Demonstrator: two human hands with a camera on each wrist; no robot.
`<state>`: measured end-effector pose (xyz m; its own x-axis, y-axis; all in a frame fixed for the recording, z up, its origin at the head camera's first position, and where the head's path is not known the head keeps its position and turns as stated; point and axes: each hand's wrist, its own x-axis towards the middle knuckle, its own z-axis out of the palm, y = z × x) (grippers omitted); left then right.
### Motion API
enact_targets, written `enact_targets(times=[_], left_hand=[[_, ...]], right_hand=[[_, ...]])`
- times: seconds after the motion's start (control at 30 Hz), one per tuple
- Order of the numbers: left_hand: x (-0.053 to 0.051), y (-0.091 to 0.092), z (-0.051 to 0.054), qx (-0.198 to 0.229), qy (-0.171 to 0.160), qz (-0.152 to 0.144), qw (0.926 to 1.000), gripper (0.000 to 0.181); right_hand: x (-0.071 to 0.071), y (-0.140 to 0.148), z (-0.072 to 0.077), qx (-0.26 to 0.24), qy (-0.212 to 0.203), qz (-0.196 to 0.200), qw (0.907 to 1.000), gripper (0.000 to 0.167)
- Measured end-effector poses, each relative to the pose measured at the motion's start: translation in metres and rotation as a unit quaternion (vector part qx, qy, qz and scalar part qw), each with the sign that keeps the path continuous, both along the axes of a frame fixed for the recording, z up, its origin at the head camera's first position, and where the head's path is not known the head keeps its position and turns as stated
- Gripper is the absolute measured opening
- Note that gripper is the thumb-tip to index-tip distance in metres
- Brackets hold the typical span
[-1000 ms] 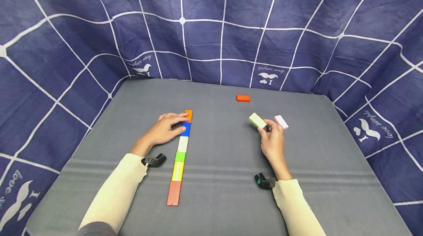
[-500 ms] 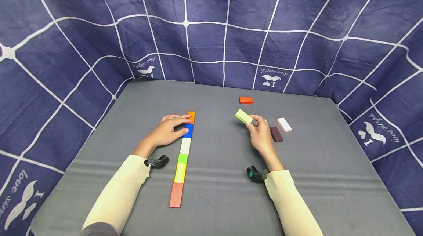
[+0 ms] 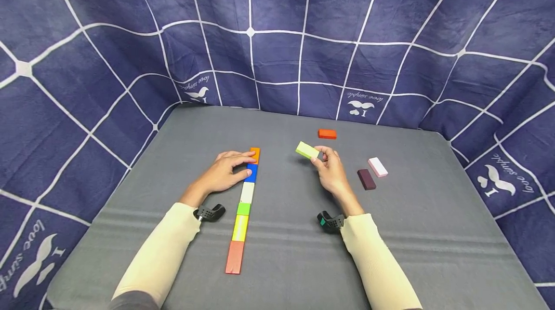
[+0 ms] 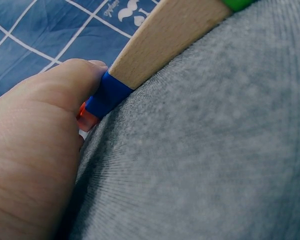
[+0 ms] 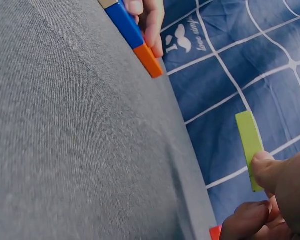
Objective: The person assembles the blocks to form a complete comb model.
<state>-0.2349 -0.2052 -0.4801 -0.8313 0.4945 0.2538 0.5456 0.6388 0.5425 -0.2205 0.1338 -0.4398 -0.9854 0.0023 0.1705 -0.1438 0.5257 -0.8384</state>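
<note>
A straight row of end-to-end blocks runs up the table: red (image 3: 234,257), yellow (image 3: 240,228), green (image 3: 243,208), wooden (image 3: 247,193), blue (image 3: 252,173) and orange (image 3: 256,155). My left hand (image 3: 224,172) rests at the row's far end, fingertips on the orange block and thumb touching the blue one (image 4: 108,94). Right of the row, my right hand (image 3: 333,170) pinches a light green block (image 3: 307,150) by one end, between thumb and fingers. In the right wrist view that block (image 5: 248,140) is held above the table surface.
An orange-red block (image 3: 327,134) lies near the back of the grey table (image 3: 295,252). Dark maroon (image 3: 366,180) and pale pink (image 3: 377,167) blocks lie side by side, apart, right of my right hand. A blue grid-patterned cloth (image 3: 277,54) hangs behind and beside the table.
My right hand has carried the light green block leftward, nearer the row. The maroon block, hidden at first, has come into sight. My left hand has stayed at the row's far end.
</note>
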Motion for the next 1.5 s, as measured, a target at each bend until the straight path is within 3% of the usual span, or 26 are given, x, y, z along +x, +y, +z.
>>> enact_targets(times=[0.5,1.07,1.5], left_hand=[[0.001,0.0,0.001,0.001,-0.007,0.009,0.9999,0.041],[-0.003,0.0,-0.002,0.002,0.005,0.009,0.9999,0.041],[-0.001,0.001,0.001,-0.003,-0.008,0.011,0.9999,0.041]], right_hand=[[-0.028,-0.025,-0.006,-0.013,-0.006,0.058,0.9982,0.032],[-0.045,-0.056,-0.018,-0.03,-0.027,0.113,0.9928,0.032],[-0.055,-0.075,-0.029,0.034,-0.023,0.108,0.9934,0.031]])
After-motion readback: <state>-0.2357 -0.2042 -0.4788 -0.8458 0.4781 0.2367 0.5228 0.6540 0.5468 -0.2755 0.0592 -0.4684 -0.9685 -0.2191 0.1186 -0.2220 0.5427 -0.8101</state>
